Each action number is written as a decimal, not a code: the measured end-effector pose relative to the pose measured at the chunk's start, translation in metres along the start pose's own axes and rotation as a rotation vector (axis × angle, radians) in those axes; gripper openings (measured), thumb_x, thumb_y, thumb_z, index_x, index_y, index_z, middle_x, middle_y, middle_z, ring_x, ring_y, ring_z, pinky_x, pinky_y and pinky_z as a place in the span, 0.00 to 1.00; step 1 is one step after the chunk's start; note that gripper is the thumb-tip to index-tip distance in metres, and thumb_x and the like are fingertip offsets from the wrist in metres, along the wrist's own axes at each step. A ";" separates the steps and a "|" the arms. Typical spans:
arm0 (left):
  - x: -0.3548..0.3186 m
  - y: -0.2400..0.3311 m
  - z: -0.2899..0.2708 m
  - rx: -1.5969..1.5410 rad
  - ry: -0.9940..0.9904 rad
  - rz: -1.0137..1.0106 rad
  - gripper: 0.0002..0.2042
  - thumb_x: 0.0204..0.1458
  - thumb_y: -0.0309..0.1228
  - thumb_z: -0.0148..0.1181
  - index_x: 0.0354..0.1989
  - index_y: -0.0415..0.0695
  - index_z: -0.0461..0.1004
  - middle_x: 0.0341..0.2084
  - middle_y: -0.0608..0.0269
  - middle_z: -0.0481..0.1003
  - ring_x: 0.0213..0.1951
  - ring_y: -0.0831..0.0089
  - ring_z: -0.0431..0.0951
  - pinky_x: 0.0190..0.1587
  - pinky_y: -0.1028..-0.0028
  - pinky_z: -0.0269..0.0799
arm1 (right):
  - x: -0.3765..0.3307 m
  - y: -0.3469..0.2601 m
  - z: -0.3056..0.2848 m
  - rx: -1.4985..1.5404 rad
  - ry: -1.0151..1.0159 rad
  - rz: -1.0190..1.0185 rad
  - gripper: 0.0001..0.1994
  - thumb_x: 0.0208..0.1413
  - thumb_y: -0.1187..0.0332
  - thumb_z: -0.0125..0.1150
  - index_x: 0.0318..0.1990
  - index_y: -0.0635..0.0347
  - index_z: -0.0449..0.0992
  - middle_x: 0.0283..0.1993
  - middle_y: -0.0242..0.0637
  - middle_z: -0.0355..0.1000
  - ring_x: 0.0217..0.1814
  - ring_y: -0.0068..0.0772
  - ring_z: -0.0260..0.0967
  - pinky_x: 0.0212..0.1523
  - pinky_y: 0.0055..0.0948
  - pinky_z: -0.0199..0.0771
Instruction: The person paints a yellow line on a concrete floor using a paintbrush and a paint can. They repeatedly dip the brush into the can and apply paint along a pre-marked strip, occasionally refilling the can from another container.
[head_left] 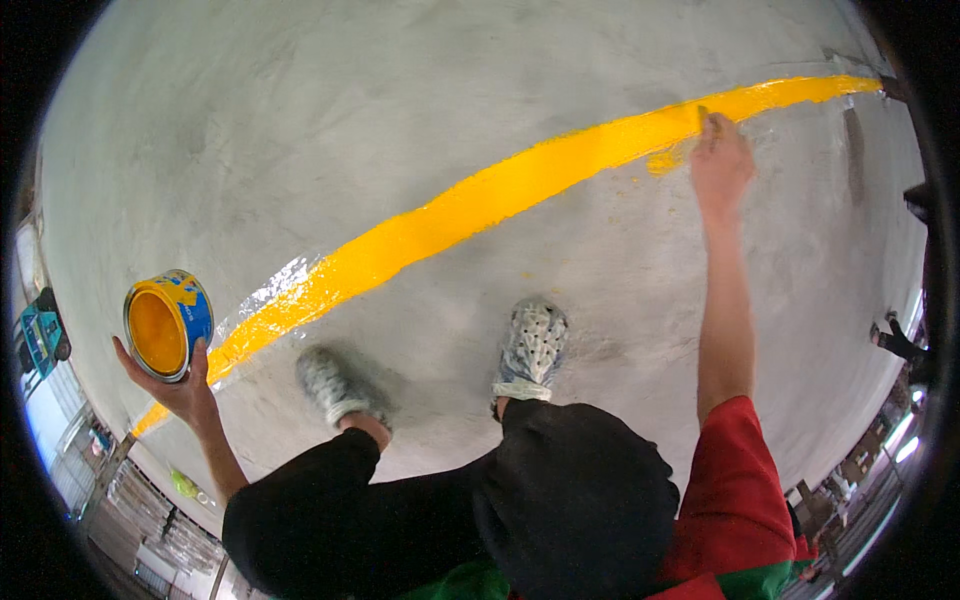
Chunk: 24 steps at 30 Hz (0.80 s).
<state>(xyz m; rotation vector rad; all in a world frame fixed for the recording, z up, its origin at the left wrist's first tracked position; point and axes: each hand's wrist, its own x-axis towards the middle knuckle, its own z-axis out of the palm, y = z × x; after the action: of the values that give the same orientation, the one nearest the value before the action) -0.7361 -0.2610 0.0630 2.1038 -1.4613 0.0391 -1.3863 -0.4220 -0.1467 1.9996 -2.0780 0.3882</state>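
My left hand (178, 392) grips an open paint can (194, 315) from below and the side, fingers spread round it. The can has a blue and yellow side and is tilted, so the yellow-orange paint (157, 332) inside shows. On the right, my right hand (722, 165) is closed round a small paintbrush (704, 113), mostly hidden by the fingers. The brush's tip meets a wet yellow stripe (490, 192) that runs across the grey floor from lower left to upper right. A yellow smear (664, 161) lies just left of the right hand.
My shoes (531, 345), pale and spotted, stand below the stripe. Small yellow drips dot the floor (420, 90). Far left is a teal machine (42, 335); wrapped stacks (165, 515) stand at lower left. Another person's dark-clothed leg (898, 342) shows at the right rim.
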 end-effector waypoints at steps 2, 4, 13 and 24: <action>0.001 0.014 0.003 -0.040 -0.015 0.029 0.54 0.38 0.26 0.76 0.75 0.49 0.45 0.70 0.53 0.51 0.70 0.57 0.57 0.71 0.58 0.57 | -0.029 -0.030 0.006 -0.192 0.008 -0.284 0.17 0.57 0.67 0.59 0.54 0.58 0.77 0.48 0.40 0.78 0.50 0.43 0.76 0.49 0.43 0.77; 0.000 0.027 0.010 -0.029 -0.002 0.044 0.54 0.38 0.25 0.75 0.74 0.49 0.45 0.70 0.53 0.51 0.70 0.57 0.57 0.71 0.58 0.58 | -0.075 -0.110 -0.004 0.403 -0.152 -0.247 0.21 0.55 0.66 0.60 0.57 0.59 0.74 0.56 0.41 0.75 0.53 0.43 0.75 0.49 0.42 0.77; 0.011 0.076 0.069 -0.179 -0.141 0.146 0.57 0.36 0.33 0.77 0.75 0.50 0.42 0.68 0.52 0.52 0.70 0.58 0.57 0.70 0.57 0.58 | -0.073 -0.164 -0.038 0.931 -0.509 0.431 0.09 0.59 0.69 0.61 0.45 0.62 0.79 0.33 0.40 0.79 0.31 0.29 0.75 0.34 0.31 0.75; 0.016 0.070 0.106 -0.372 -0.197 0.168 0.59 0.33 0.33 0.76 0.75 0.48 0.41 0.68 0.54 0.51 0.69 0.58 0.57 0.71 0.57 0.55 | -0.022 -0.064 -0.024 -0.037 -0.255 -0.083 0.22 0.49 0.71 0.62 0.55 0.60 0.75 0.52 0.43 0.77 0.53 0.45 0.74 0.51 0.45 0.74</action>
<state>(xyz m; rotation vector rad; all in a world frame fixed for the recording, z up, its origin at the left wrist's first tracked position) -0.8213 -0.3405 0.0095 1.7198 -1.6140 -0.3590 -1.3220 -0.3950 -0.1301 2.2040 -2.1164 0.0814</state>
